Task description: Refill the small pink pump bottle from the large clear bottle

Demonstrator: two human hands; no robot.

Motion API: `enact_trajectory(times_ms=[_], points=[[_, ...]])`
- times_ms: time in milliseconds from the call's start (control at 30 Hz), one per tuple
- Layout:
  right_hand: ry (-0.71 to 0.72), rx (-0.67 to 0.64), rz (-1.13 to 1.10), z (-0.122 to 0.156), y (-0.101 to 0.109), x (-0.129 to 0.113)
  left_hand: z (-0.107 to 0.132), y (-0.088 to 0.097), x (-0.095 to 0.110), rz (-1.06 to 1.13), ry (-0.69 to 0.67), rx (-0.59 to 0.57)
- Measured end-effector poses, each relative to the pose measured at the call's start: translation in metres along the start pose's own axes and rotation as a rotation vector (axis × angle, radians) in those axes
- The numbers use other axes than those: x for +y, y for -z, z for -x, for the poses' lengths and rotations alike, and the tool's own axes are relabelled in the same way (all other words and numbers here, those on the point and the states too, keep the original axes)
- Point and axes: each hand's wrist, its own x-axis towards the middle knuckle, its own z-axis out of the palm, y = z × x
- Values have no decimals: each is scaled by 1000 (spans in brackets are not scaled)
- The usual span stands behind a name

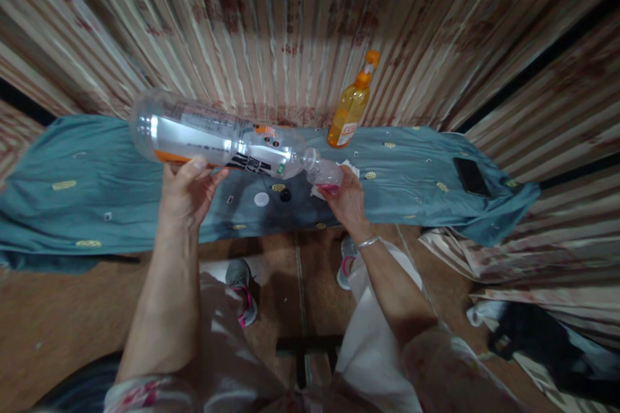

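Note:
A large clear plastic bottle with an orange, black and white label lies tilted nearly level in the air. My left hand is closed round its underside, towards the base. The bottle's neck points right and meets the mouth of a small clear container with some pink at its far end. Round that small container the fingers of my right hand are wrapped. Whether liquid passes between the two is too faint to tell. On the cloth below lie a white cap and a black cap.
A teal patterned cloth covers the narrow table. An orange pump bottle stands at its back edge. Crumpled white tissue lies behind my right hand, and a black phone rests at the right. Striped curtains hang behind.

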Motion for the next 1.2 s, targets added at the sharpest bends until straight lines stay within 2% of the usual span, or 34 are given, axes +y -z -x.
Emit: enact_trajectory(times_ms=[1200], points=[[12,10,19,0,-2,1,0,0,2,-6,2,14]])
